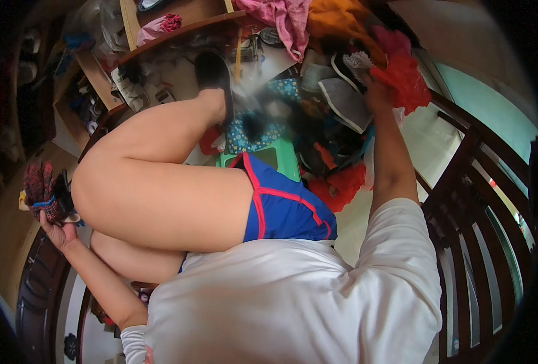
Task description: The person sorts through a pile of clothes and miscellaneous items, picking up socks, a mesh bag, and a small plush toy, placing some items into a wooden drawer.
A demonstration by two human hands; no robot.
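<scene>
Out to the left, my left hand [60,233] is closed around the lower end of a bundle. Its largest part is a speckled maroon knitted piece [40,188] with a blue band; something black [63,193] is beside it. At the upper right my right hand [378,97] reaches into a heap, fingers bent by a white lacy piece [359,62]. What they grip is hidden. Against that hand lies a grey slipper-like piece [345,103] with a pale edge. A red plastic bag [405,82] lies just right of it.
A green plastic stool [288,159] stands by my blue shorts. Blue flowered cloth [251,134], pink cloth [284,21] and orange cloth [337,24] lie ahead. Open wooden drawers [99,79] are at the upper left. Dark wooden slats [481,224] rise on the right.
</scene>
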